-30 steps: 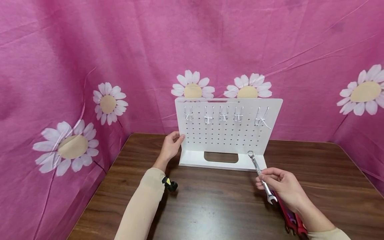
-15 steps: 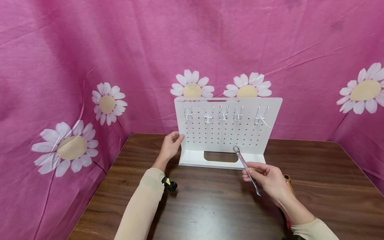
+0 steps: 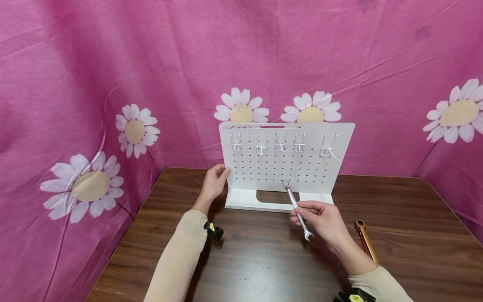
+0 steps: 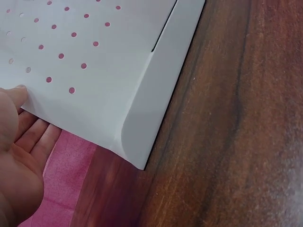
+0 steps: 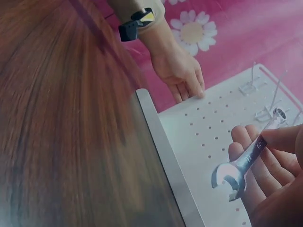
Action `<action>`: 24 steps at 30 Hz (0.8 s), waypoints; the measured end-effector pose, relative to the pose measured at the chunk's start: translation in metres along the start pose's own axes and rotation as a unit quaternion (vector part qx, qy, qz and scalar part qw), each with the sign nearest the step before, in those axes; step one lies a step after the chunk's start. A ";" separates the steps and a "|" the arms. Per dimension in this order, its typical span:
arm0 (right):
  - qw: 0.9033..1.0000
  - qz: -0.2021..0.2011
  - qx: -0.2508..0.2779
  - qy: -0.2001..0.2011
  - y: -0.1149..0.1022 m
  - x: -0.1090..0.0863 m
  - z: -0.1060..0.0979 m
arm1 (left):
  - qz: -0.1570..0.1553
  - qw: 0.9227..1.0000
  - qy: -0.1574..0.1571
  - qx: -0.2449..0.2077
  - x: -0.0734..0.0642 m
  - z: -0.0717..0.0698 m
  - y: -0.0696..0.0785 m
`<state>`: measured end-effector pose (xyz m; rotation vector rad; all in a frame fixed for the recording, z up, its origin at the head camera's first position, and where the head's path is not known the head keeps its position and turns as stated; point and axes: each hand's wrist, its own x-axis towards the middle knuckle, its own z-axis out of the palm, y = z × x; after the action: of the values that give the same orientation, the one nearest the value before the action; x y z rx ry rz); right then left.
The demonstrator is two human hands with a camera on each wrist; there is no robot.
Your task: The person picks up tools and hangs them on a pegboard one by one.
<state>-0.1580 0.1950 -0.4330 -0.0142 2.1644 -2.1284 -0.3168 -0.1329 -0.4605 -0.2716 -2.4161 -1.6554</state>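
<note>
Fingers of the right hand (image 3: 320, 220) pinch the silver wrench (image 3: 291, 196) mid-shank, ring end beyond them; those of the left hand (image 3: 214, 183) grip the pegboard (image 3: 277, 171) by its edge. Bracing firmly and facing the ring toward the 5 hooks (image 3: 261, 148) ahead should work best.

Shank of silver wrench (image 3: 292, 198) partly hidden by right hand (image 3: 321, 221)

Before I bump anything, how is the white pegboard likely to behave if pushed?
The white pegboard is probably stiff: its panel stands flat and upright. Pushed near the top, it might tip or slide, as the panel rises well above a shallow base. The left hand, pinching its side edge, would likely steady it somewhat.
</note>
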 end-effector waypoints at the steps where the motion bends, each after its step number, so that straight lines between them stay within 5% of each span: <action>1: 1.000 0.001 0.002 -0.004 0.000 0.001 0.001 | 0.002 1.000 0.002 0.000 0.000 0.000 0.001; 24: 0.999 0.007 0.029 -0.039 -0.014 0.023 0.042 | -0.013 1.000 0.012 0.010 0.005 0.001 0.001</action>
<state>-0.1788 0.1514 -0.4209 -0.0746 2.0530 -2.1443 -0.3213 -0.1315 -0.4590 -0.2177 -2.4281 -1.6344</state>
